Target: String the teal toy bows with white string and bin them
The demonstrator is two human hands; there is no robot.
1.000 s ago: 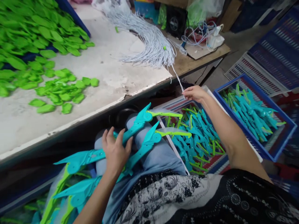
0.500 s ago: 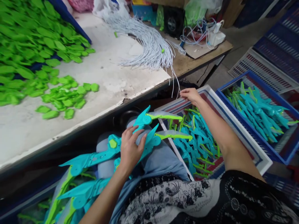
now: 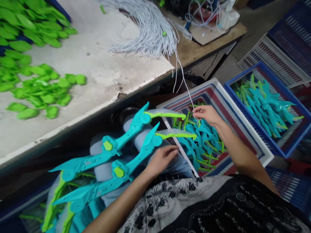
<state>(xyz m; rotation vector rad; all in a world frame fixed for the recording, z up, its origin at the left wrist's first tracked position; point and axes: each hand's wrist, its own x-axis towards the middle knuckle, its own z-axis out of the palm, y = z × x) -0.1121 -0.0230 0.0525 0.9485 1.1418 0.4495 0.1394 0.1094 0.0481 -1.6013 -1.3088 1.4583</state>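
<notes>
My right hand (image 3: 207, 115) pinches the end of a white string (image 3: 186, 82) that trails down from a bundle of white strings (image 3: 157, 35) on the table. Two turquoise bow-shaped plastic toys, a farther one (image 3: 93, 159) and a nearer one (image 3: 103, 186), lie side by side across my lap. Each has a green hexagon in its middle and green arms hinged at its tips. Beside the nearer toy's right end, my left hand (image 3: 162, 160) hovers over my thigh, fingers loosely stretched and holding nothing.
Loose green plastic pieces (image 3: 43, 90) cover the table's left side. To my right, a white crate (image 3: 263, 155) and a blue crate (image 3: 289, 149) hold more turquoise and green toys. The table edge (image 3: 80, 121) runs in front of my knees.
My right hand has drawn the string down toward me, away from the table edge. My left hand has let go of the toys and shifted right. The view has tilted slightly.
</notes>
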